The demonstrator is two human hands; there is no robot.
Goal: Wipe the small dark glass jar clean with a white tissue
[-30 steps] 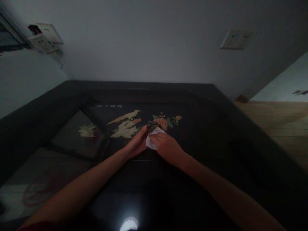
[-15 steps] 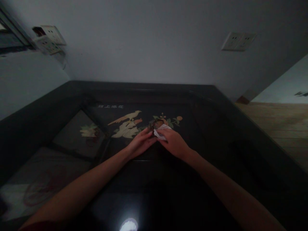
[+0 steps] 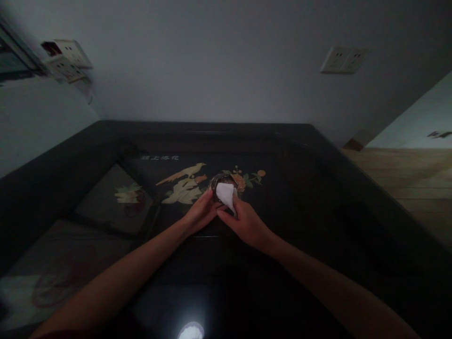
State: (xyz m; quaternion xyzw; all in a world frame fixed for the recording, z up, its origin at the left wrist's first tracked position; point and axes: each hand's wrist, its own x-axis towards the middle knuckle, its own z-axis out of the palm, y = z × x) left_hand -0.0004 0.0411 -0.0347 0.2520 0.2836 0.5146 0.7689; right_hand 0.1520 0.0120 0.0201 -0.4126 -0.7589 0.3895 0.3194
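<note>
A small, round, clear glass dish [image 3: 216, 181], possibly an ashtray, is held over the dark tabletop. My left hand [image 3: 202, 213] grips its left side, with the thumb near the rim and the fingers partly underneath. In my right hand [image 3: 248, 225] is a white tissue [image 3: 225, 192], pinched by the fingers and laid over the dish's opening. The tissue hides much of the dish's inside. The lower part of the dish is behind the hands, so I cannot tell whether it touches the table.
The glossy black table [image 3: 205, 127] bears an inlaid bird-and-flower picture [image 3: 183, 188]. It stands against a grey wall with a double socket [image 3: 344, 60] at right and more sockets [image 3: 72, 52] at left. Wooden floor [image 3: 406, 174] lies beyond the right edge.
The tissue has moved left from the dish's right side and now spreads over its opening. My right hand has shifted left and slightly down with it; the dish has moved a little left.
</note>
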